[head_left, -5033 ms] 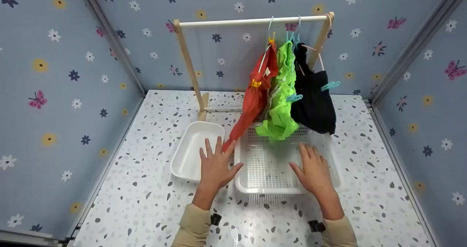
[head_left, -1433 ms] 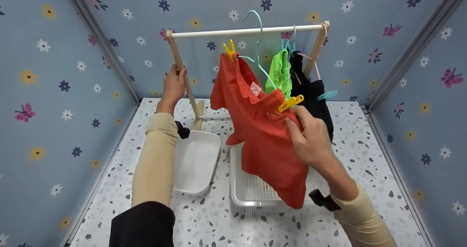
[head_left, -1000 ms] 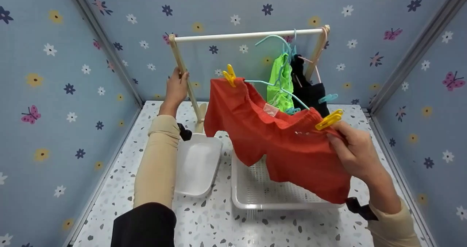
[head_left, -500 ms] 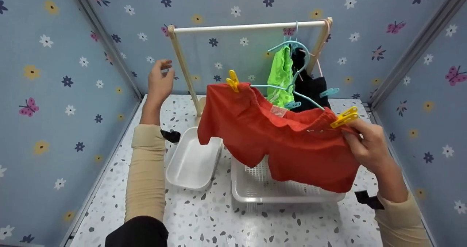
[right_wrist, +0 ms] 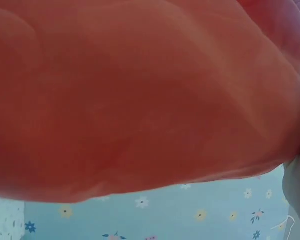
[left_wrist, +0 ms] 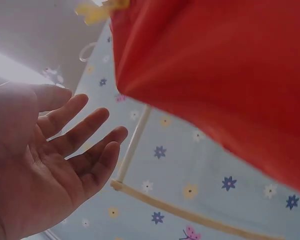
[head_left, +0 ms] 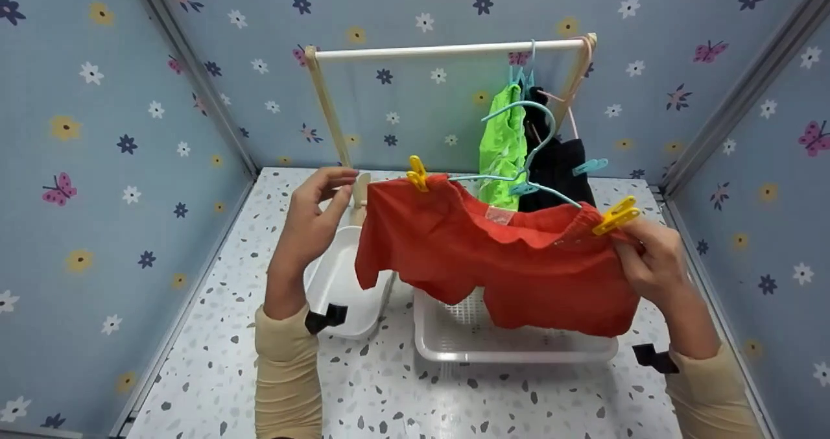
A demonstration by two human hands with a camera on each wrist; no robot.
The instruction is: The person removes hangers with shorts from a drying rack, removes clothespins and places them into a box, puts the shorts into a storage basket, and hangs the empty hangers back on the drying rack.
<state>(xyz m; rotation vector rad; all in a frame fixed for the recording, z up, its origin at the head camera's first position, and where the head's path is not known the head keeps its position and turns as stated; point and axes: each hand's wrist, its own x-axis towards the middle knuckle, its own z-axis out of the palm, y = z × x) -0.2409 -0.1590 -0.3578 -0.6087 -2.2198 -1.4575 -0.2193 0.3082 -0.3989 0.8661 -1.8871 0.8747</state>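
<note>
Red shorts (head_left: 493,264) hang from a light blue hanger (head_left: 538,147), fixed by a yellow clothespin (head_left: 418,173) on the left and another yellow clothespin (head_left: 616,215) on the right. My right hand (head_left: 655,261) pinches the waistband's right corner, just by that clothespin. The hanger's hook is off the rack's rail. My left hand (head_left: 314,218) is beside the shorts' left edge, fingers relaxed and holding nothing. The left wrist view shows that hand (left_wrist: 55,150) palm up with a gap to the red cloth (left_wrist: 215,75). Red cloth (right_wrist: 140,100) fills most of the right wrist view.
Behind stands a small rack with a white rail (head_left: 421,51). Bright green clothing (head_left: 502,147) and black clothing (head_left: 557,173) hang at its right end. A white tray (head_left: 350,325) and a white perforated basket (head_left: 519,355) stand on the speckled table (head_left: 214,361).
The red shorts on their hanger came off the rail and forward, spread out by my right hand. My left hand let go of the rack's left post and moved down towards the shorts.
</note>
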